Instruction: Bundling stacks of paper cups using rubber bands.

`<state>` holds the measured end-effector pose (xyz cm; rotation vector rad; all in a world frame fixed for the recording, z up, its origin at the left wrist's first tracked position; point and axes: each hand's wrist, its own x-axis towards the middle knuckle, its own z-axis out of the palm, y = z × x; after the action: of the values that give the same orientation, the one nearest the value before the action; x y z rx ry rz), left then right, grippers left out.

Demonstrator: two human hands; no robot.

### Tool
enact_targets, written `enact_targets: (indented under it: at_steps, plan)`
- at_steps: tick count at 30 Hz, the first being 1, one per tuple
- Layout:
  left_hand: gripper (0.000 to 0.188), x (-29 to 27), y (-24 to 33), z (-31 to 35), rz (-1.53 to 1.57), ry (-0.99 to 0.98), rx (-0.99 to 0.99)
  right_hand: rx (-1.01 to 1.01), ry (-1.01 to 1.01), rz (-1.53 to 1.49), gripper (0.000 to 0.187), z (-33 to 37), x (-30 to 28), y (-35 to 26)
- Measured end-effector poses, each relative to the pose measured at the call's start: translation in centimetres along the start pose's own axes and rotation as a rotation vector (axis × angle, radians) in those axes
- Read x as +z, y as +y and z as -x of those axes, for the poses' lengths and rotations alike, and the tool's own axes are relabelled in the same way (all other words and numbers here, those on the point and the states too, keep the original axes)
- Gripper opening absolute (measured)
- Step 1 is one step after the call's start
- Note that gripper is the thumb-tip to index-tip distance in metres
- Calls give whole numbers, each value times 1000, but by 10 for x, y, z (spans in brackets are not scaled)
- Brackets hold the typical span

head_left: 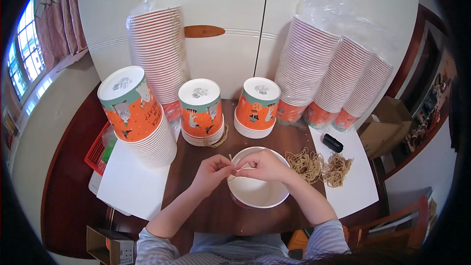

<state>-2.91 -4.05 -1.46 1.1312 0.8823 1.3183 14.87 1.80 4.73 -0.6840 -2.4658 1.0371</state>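
Fingertips pinched, my left hand (213, 172) grips a thin beige cord (231, 157). My right hand (265, 166) pinches the same cord close beside it, and the two hands almost touch. Just below them, an upright paper bucket (257, 194) shows its white inside and rim. Part of that rim is hidden by my right hand. Whether the cord is knotted between my fingers is too small to tell. To the right of the bucket lie two tangled bundles of beige cord, one on the brown wood (305, 165) and another on the white surface (337, 171).
Upside-down stacks of orange and green printed buckets stand left (140, 122), centre-left (201, 118) and centre (257, 110). Cord loops (216, 140) hang by the centre-left stack. Plastic-wrapped bucket stacks (157, 49) (306, 61) rise behind. A small black oblong object (333, 143) lies right.
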Motion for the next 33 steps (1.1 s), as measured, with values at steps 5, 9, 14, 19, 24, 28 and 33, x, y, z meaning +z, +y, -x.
enact_targets:
  at_steps: [5, 9, 14, 19, 24, 28, 33]
  plan:
    - [5, 5, 6, -14, 20, 0, -90, -141, 94, -94, 13, -4, -8, 24]
    - [5, 11, 1, -25, -44, -51, -94, -47, 13, 21, 12, -3, -28, 23]
    - [5, 16, -1, -30, -1, -77, -149, -240, 69, 432, 8, 5, -27, 14]
    - [6, 10, -12, -35, -175, -83, 37, -115, 160, 404, 8, 15, -13, 2]
    - [8, 18, -9, -39, -305, -51, 46, -61, 273, 329, 7, 22, -8, 11]
    - [7, 24, 10, -33, -713, 80, 109, 15, 315, 354, 6, 21, -7, 12]
    - [11, 29, 24, -26, -928, 119, 427, -25, 346, 331, 8, 16, -11, 19]
